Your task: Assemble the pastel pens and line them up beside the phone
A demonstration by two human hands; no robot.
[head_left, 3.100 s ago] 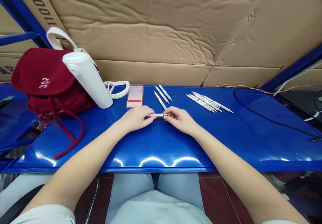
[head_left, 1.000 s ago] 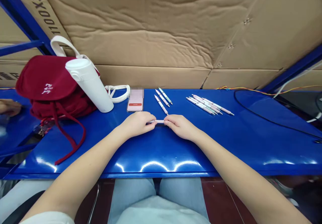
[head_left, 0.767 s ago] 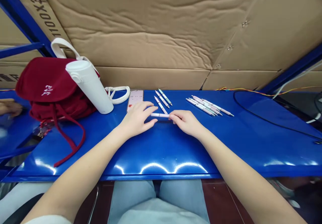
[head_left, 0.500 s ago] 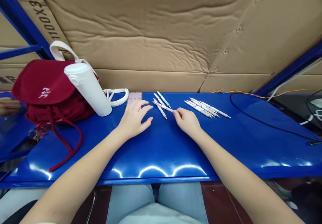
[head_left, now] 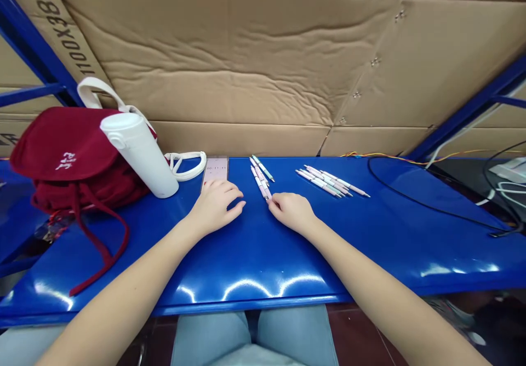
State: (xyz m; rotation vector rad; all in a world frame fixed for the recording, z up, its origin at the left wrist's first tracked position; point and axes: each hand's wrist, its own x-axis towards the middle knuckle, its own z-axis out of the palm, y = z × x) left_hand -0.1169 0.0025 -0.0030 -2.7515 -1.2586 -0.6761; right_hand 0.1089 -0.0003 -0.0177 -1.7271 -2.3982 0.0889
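My right hand (head_left: 292, 211) is closed, thumb and fingertips pinching the near end of a pale pink pen (head_left: 267, 188) that lies in the small left group. Beside it are another pink-and-white pen (head_left: 258, 182) and a green-and-white pen (head_left: 263, 169), all slanting the same way. My left hand (head_left: 216, 204) rests on the table with fingers apart, holding nothing, by the lower edge of a phone (head_left: 216, 169) that shows a timer. To the right of my right hand lies a second group of pens (head_left: 329, 181), several pink, white and green ones side by side.
The blue table (head_left: 246, 256) backs onto a cardboard wall (head_left: 230, 53). At left stand a red bag (head_left: 74, 152) and a white bottle (head_left: 143, 158) leaning on it, with a white strap loop (head_left: 191, 174) nearby. A black cable (head_left: 423, 204) crosses the right side.
My right hand has swung its pen from crosswise over the left group to lie along the other pens there. My left hand stays open near the phone. The view has shifted slightly.
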